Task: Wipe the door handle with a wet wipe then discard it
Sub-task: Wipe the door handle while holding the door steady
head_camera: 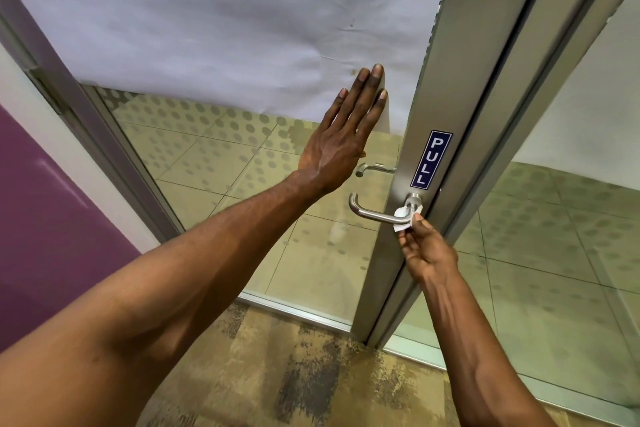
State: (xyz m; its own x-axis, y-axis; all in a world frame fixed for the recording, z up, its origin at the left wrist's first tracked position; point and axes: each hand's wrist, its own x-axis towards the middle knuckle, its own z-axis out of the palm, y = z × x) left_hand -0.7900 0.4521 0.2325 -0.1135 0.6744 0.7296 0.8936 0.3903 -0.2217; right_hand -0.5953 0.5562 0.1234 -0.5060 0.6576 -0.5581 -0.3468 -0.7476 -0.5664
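A silver lever door handle (370, 212) sticks out from the metal stile of a glass door, just below a blue PULL sticker (431, 159). My right hand (427, 250) pinches a small white wet wipe (404, 218) and presses it against the handle close to its round base. My left hand (343, 135) lies flat with fingers spread on the glass door, above and left of the handle, holding nothing. A second handle (374, 169) shows through the glass on the far side.
White paper (225, 17) covers the upper glass. The metal door frame (512, 87) stands right of the handle, with another glass panel beyond it. A purple wall (45, 211) is at the left. Patterned carpet (294, 374) lies below.
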